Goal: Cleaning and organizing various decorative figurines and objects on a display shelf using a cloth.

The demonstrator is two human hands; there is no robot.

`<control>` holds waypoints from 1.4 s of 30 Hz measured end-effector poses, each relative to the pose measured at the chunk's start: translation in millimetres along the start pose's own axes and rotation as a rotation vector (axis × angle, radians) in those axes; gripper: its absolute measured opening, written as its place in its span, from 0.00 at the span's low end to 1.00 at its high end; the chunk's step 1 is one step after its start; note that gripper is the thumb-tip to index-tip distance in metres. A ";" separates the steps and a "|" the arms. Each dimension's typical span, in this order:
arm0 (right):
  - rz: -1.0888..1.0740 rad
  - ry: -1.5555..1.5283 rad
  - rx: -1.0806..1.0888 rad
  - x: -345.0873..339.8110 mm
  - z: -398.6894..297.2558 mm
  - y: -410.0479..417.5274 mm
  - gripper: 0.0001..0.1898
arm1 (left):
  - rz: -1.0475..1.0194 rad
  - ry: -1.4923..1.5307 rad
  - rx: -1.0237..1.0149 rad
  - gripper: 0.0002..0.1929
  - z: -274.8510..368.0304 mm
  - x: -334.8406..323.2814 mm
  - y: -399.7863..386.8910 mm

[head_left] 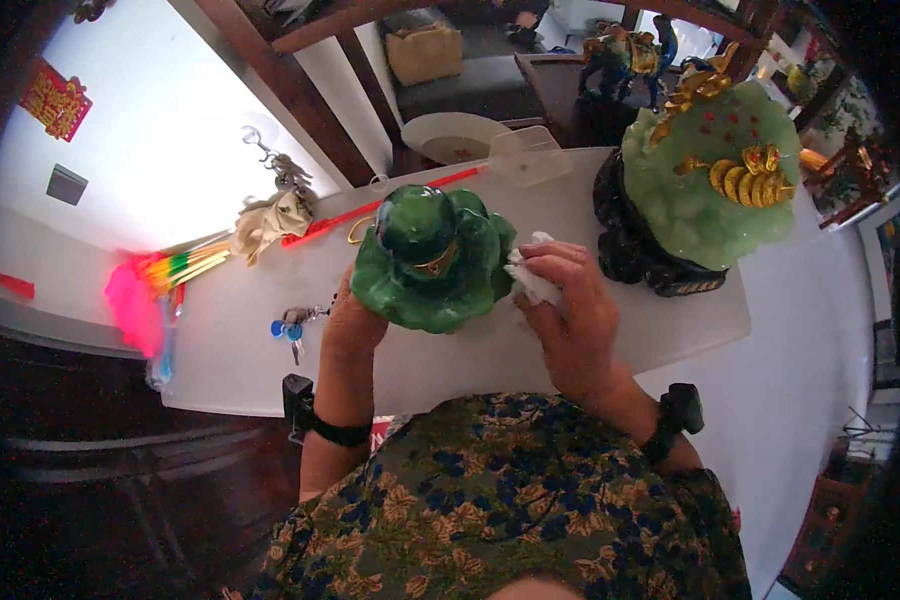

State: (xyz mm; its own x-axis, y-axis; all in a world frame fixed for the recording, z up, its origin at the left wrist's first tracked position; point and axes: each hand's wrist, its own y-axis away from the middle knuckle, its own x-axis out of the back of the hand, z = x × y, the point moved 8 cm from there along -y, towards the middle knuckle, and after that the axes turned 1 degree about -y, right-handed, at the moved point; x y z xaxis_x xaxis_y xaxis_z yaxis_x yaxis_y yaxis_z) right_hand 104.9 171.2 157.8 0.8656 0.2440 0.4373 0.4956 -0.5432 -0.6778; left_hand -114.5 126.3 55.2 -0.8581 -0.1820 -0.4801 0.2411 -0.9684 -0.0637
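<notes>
A glossy dark-green ornament [439,255], with a rounded dome above a scalloped leaf-like rim, is held up over the pale tabletop [435,375]. My left hand [351,322] grips it at its left side, the fingers mostly hidden beneath. Between the thumb and fingers of my right hand [574,307] is a crumpled white tissue [534,274]. That tissue meets or nearly meets the ornament's right rim; actual contact is hard to tell.
A pale-green carved ornament [709,202] with gold figures stands on a black base at the right. Keys [294,330], a red stick [352,214], a cream cloth [270,221] and a clear plastic lid [529,155] lie about the table. A pink duster [136,300] overhangs its left edge.
</notes>
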 end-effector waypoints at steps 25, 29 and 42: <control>-0.085 -0.194 -0.136 -9.9 14.7 -27.6 0.20 | -0.075 0.065 0.109 0.24 -6.1 -2.7 -19.3; -0.114 -0.082 -0.053 -8.2 5.7 -33.6 0.20 | 0.070 0.095 0.156 0.23 -9.0 15.1 -13.3; -0.039 -0.087 -0.027 -6.2 -12.4 -4.7 0.21 | 0.400 -0.800 -0.293 0.21 54.6 -54.3 58.1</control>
State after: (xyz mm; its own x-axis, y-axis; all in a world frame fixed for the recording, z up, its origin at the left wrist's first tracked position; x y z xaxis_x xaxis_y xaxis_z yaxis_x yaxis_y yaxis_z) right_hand 96.3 162.3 165.6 0.8494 0.3332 0.4093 0.5276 -0.5534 -0.6445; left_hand -78.6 70.7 125.3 -0.7172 -0.6603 0.2228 0.5966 -0.7470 -0.2935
